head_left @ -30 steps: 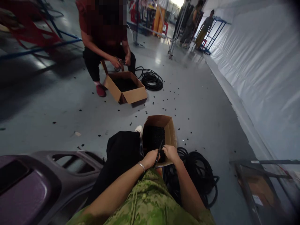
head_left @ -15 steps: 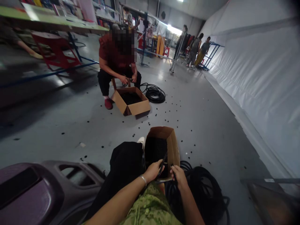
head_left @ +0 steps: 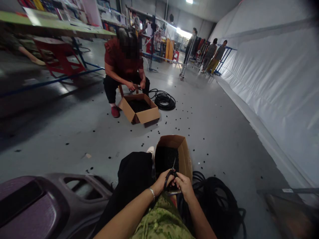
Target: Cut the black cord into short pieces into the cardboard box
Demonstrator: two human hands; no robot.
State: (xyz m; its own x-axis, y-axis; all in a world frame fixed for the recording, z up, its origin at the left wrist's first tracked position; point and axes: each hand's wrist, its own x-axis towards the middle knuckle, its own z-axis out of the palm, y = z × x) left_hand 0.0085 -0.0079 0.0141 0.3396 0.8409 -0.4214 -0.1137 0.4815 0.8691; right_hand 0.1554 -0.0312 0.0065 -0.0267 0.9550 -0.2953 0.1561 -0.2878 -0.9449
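From where I sit, the biggest thing is the white sheeting point(head_left: 269, 89) that walls off the whole right side, and next to it the grey floor point(head_left: 219, 132). Far left I have a long green-topped table point(head_left: 62, 26). A co-worker point(head_left: 119, 66) in a dark red top sits at the far side, bent forward, both hands together over a far cardboard box point(head_left: 149, 116); I can't make out what those hands grip. The purple-grey seat point(head_left: 30, 202) fills the near left corner. Near right, just beside the wearer's right arm, I see a heap of black tubing point(head_left: 216, 192). The near cardboard box point(head_left: 185, 157) stands open in front of the wearer, dark pieces covering its bottom. A smaller black coil point(head_left: 165, 103) lies to the right of the far box. Over the near edge of the near box, my left hand point(head_left: 161, 182) is closed around the scissors point(head_left: 168, 176), blades pointing up and away. The right hand point(head_left: 183, 183) sits close against it, fingers drawn together; something dark shows there, but I can't tell whether they clamp it. Smallest are the black bits point(head_left: 203, 138) scattered over the floor.
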